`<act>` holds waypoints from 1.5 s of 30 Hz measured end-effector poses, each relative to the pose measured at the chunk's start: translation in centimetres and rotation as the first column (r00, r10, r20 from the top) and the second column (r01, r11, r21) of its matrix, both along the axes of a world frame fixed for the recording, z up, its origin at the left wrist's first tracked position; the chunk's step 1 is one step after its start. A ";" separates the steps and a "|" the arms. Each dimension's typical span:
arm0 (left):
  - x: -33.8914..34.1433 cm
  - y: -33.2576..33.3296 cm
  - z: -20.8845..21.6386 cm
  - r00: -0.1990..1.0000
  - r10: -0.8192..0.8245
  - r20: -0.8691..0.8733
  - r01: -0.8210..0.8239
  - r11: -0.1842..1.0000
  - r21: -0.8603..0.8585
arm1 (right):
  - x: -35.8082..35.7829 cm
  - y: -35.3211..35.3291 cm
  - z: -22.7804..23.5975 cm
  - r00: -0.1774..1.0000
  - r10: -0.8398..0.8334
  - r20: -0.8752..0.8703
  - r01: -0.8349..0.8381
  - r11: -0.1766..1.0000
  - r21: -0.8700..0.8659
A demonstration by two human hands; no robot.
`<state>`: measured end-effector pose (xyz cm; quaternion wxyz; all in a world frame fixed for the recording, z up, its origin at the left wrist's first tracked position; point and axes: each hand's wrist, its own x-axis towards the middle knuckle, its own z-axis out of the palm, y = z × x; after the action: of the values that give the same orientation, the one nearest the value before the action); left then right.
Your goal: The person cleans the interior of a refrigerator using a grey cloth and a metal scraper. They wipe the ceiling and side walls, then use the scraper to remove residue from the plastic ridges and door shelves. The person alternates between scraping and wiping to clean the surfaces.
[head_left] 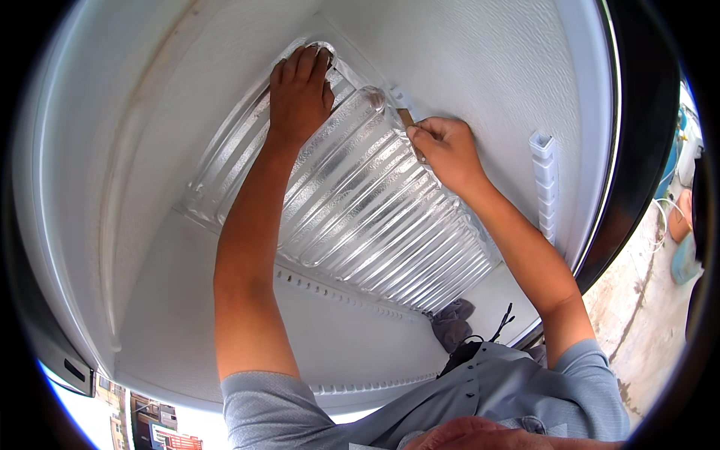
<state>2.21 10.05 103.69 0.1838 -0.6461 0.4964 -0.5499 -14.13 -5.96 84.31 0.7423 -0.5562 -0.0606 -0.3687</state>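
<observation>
Head view showed two bare hands at a ridged silver panel [345, 202], which leaned across the inside of a white cabinet [180, 292]. The left hand [301, 97] lay over the panel's upper end, fingers bent and close together, thumb apart; whether it gripped the rim could not be told. The right hand [448, 154] pinched a flat brown strip [406, 118] by the panel's right edge. The strip could have slipped and torn the shiny surface if pushed too hard or at a steep angle, and a loose left hand might have let the panel shift. Besides the panel, the cabinet held a crumpled grey bundle [452, 322] near its lower end and a notched white rail [545, 184] on the right wall.
</observation>
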 end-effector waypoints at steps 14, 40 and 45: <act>0.1 0.2 0.7 0.990 -0.092 -0.104 0.098 0.994 0.056 | 8.3 2.8 1.8 0.997 -0.075 -0.020 0.076 0.997 0.035; 0.9 -1.7 2.3 0.983 -0.083 -0.167 0.066 0.992 -0.105 | 11.2 3.4 9.8 0.922 -0.377 0.090 0.384 0.920 -0.077; 0.9 -1.9 2.5 0.988 -0.056 -0.147 0.043 0.995 -0.094 | 11.4 3.5 9.6 0.909 -0.407 0.089 0.415 0.905 -0.097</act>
<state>3.15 8.11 106.21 0.1028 -0.6805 0.4992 -0.5264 -2.75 -2.42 93.90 0.6125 -0.5853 0.0122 -0.5311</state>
